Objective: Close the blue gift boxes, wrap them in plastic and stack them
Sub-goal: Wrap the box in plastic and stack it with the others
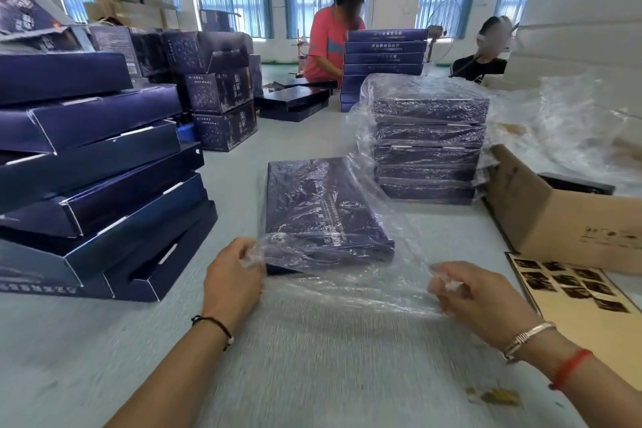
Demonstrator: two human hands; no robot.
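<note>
Dead centre of the table (104, 340) lay the blue gift box (323, 208), lid down flat and closed, with the plastic bag (364, 285) drawn over most of it and its open mouth trailing toward six o'clock. The left hand (232, 278) pinched the bag's edge at the box's near-left corner, around seven o'clock of the box; the right hand (479, 295) had a fold of film nipped between finger and thumb out at four o'clock, both hands gripping plastic rather than cardboard. The film was blurred near the right fingertips, so whether the mouth was fully past the box's near edge was hard to call.

That film looked thin, slack and slippery, likely to bunch or tear if yanked, so the seam edges were the place to hold it. The box looked stiff and flat, fairly light, best lifted by its two long sides. At two o'clock stood the wrapped stack (429, 142), and at nine o'clock a leaning pile of unwrapped boxes (97, 163); a cardboard carton (556, 215) sat at three o'clock
</note>
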